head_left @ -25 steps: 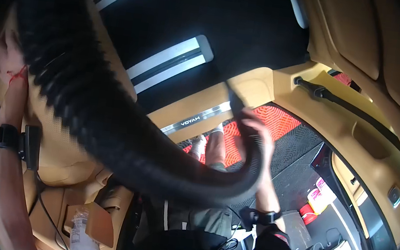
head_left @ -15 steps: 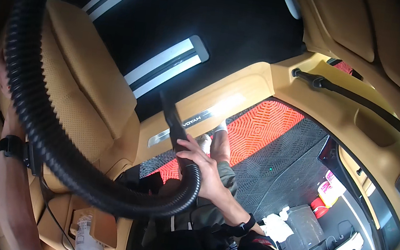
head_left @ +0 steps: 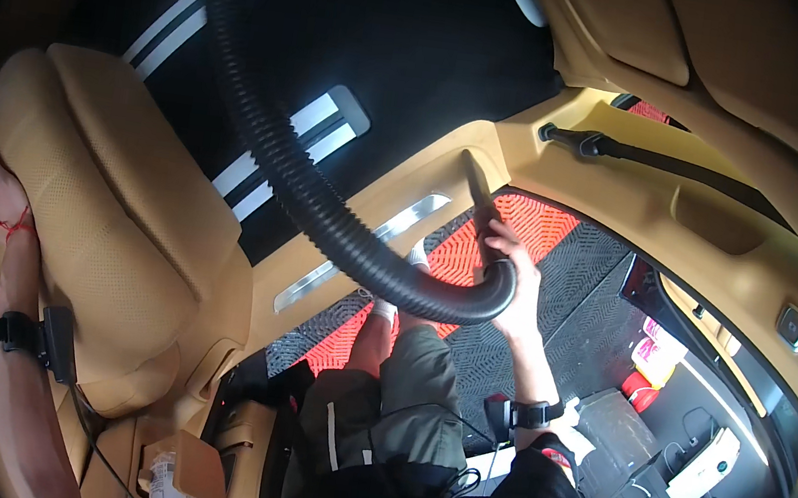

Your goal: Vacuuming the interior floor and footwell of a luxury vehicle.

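Note:
My right hand (head_left: 517,283) is wrapped round the end of a black ribbed vacuum hose (head_left: 322,224). From that grip a narrow black crevice nozzle (head_left: 479,197) points up, its tip by the tan door sill trim (head_left: 451,160). The hose arcs from the top left across the view and curls under my hand. On the left, my left hand (head_left: 1,195) lies with fingers stretched on the side of a tan perforated car seat (head_left: 121,213). A red string and a black wrist strap circle that arm.
A metal sill plate (head_left: 413,216) lies along the door opening. Outside are red and grey floor tiles (head_left: 533,228) and a dark case (head_left: 609,433). A seat belt (head_left: 672,166) crosses the pillar. A bottle (head_left: 170,491) stands in the console, lower left. Black floor with silver rails (head_left: 307,141) lies beyond.
My right hand has carried the nozzle up and to the right along the sill. The hose has swung right, uncovering my left hand on the seat.

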{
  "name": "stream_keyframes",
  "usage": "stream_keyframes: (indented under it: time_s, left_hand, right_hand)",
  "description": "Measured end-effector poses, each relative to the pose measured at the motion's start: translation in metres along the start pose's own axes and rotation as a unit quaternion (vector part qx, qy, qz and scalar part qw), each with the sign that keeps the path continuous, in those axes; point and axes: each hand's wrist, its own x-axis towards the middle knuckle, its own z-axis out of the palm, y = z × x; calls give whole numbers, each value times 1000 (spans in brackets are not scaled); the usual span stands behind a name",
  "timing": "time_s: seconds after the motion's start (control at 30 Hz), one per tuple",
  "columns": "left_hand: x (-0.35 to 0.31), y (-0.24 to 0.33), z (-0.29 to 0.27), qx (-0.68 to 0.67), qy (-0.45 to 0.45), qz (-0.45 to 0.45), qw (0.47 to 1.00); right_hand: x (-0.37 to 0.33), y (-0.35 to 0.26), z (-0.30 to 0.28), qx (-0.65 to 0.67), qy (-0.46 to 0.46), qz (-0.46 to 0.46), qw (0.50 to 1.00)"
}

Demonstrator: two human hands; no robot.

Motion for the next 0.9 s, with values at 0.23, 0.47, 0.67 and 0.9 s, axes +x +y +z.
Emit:
stream_keyframes:
  time_s: [0.23, 0.47, 0.67, 0.9]
  left_hand:
    - [29, -33, 2, -36, 7, 32, 999]
    - [24, -27, 5, -61, -5, 16, 998]
    - [15, -16, 2, -36, -7, 11, 999]
    - [22, -30, 3, -25, -8, 46, 999]
  right_hand:
    - [-13, -7, 10, 54, 11, 23, 998]
    - [-45, -17, 24, 98, -38, 16, 994]
    - [-46, -15, 18, 111, -90, -4, 990]
    - [-34, 19, -5, 21, 84, 51, 995]
